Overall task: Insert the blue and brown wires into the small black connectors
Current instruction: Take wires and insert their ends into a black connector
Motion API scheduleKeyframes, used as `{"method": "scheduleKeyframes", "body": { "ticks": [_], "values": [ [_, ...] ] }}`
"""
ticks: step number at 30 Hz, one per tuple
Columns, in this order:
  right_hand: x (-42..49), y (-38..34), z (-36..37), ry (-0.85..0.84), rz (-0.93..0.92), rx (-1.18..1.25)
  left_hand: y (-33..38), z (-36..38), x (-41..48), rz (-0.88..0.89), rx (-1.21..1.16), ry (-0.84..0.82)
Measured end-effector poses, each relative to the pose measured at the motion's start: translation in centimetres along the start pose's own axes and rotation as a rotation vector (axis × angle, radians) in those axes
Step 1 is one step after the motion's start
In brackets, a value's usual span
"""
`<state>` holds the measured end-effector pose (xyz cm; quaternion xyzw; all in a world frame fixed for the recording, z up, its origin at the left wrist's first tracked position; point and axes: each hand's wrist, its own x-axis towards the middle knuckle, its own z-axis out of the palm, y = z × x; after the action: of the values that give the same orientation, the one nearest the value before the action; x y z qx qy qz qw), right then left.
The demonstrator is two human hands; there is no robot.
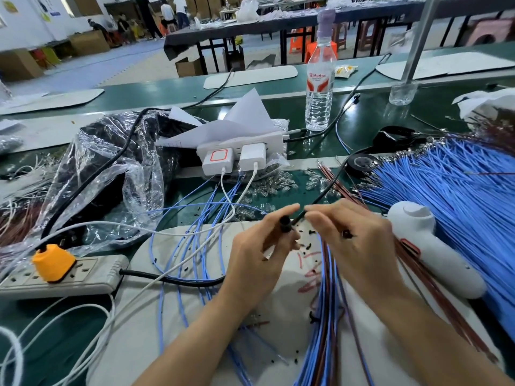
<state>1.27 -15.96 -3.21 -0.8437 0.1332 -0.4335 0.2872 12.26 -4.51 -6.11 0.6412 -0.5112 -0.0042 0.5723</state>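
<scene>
Green workbench (pixel 362 129) with a grey mat (pixel 195 316) nearest the viewer. On the mat, a bundle of blue and brown wires (pixel 326 307) runs up beneath the right hand (pixel 355 243), whose curled fingertips pinch a thin black cable (pixel 326 188). Just beside it, the left hand (pixel 257 249) pinches a small black connector (pixel 285 224) between thumb and fingers. A white handheld device (pixel 434 246) lies to the right, against a large pile of blue wires (pixel 459 190). To the left sits a power strip (pixel 92 277) with an orange plug (pixel 53 263). Farther back stand white chargers (pixel 239 160), a plastic bag (pixel 111 162) and a water bottle (pixel 320 79).
</scene>
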Motion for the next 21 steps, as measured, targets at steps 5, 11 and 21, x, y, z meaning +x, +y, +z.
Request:
{"method": "scheduleKeyframes", "body": {
  "ticks": [5, 11, 21],
  "values": [
    [1.5, 3.8, -3.1, -0.188, 0.458, -0.878, 0.6, -0.1, 0.0, -0.060, -0.122, 0.027],
    [1.4, 4.8, -3.3, -0.321, 0.605, -1.005, 0.5, 0.2, -0.1, -0.036, -0.131, -0.007],
    [1.4, 3.2, -2.6, 0.436, 0.146, -0.372, 0.9, -0.1, 0.1, 0.010, -0.065, 0.058]
  ]
}}
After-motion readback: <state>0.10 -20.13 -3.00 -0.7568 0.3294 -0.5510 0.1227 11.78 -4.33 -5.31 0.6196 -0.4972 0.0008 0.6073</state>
